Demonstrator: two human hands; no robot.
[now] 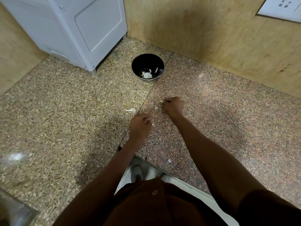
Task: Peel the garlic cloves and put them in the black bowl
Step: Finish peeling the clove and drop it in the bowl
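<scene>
A black bowl (147, 66) stands on the granite counter (65, 111) near the back corner, with a few pale garlic pieces inside. My left hand (140, 124) is curled, pinching thin white garlic skin at its fingertips. My right hand (173, 106) is curled over the counter, pinching a small garlic clove (161, 101) that shows at its fingertips. An unpeeled clove (131, 110) lies on the counter just left of my left hand. A small pale bit (156, 108) lies between my hands.
A white appliance (73, 30) stands at the back left. Tan walls close the corner behind the bowl, with a white socket plate (283, 8) at top right. A scrap of skin (170, 161) lies near the counter's front edge. A glass object (16, 207) sits at bottom left.
</scene>
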